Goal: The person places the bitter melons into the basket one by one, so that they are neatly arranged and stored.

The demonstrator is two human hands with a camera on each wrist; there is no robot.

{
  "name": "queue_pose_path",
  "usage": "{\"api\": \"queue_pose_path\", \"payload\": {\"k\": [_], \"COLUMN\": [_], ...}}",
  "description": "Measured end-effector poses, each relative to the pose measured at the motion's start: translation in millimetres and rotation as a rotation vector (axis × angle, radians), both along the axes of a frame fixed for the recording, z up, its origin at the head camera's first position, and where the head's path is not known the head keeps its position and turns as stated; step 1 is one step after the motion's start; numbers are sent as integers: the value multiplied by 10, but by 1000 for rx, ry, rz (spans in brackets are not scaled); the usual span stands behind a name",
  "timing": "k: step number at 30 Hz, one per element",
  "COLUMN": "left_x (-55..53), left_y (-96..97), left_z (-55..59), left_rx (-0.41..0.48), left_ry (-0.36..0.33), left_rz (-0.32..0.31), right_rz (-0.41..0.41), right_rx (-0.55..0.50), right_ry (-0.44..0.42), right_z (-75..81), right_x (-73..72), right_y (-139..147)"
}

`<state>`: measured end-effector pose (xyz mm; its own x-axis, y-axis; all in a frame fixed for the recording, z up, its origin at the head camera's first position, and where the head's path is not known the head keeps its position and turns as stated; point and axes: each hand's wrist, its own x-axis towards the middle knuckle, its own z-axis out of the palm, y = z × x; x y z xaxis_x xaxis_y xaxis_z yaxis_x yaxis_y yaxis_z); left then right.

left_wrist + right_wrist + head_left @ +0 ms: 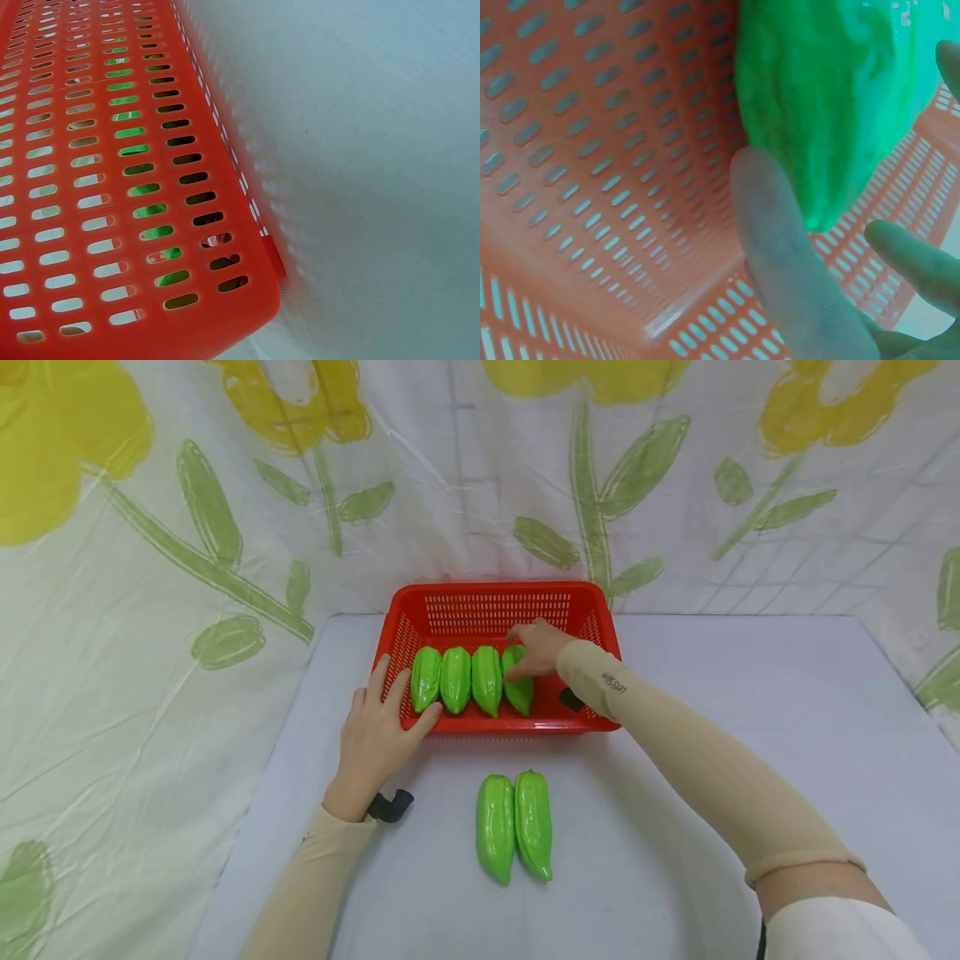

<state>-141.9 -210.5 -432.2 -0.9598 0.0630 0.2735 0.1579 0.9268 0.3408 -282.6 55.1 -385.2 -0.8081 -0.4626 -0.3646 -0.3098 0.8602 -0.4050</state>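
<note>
Several glossy green ridged vegetables (pixel 456 681), pointed at one end, lie in a row inside a red plastic basket (pixel 491 725). My right hand (pixel 538 647) reaches over the basket, its fingers spread about the rightmost green vegetable (pixel 519 695). In the right wrist view the thumb (pixel 780 247) is at the side of this green vegetable (pixel 817 105) and the other fingers stand apart from it. My left hand (pixel 378 727) rests at the basket's front left corner, thumb on the front rim. Only the perforated basket wall (pixel 97 195) shows in the left wrist view, with green behind it.
Two more green vegetables (pixel 496 827) lie side by side on the white table (pixel 637 893) in front of the basket. A white curtain (pixel 450 510) with yellow flowers hangs behind the table. Black wrist cameras (pixel 390 806) sit on the wrists.
</note>
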Motion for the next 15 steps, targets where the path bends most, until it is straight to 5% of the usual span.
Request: {"api": "queue_pose_path", "payload": {"k": [15], "left_x": [8], "left_y": [8], "left_z": [15], "left_rx": [3], "left_ry": [-22], "left_rz": [2], "right_rz": [-65], "right_rx": [-78], "right_ry": [33], "right_z": [201], "right_x": [107], "right_y": [70]}}
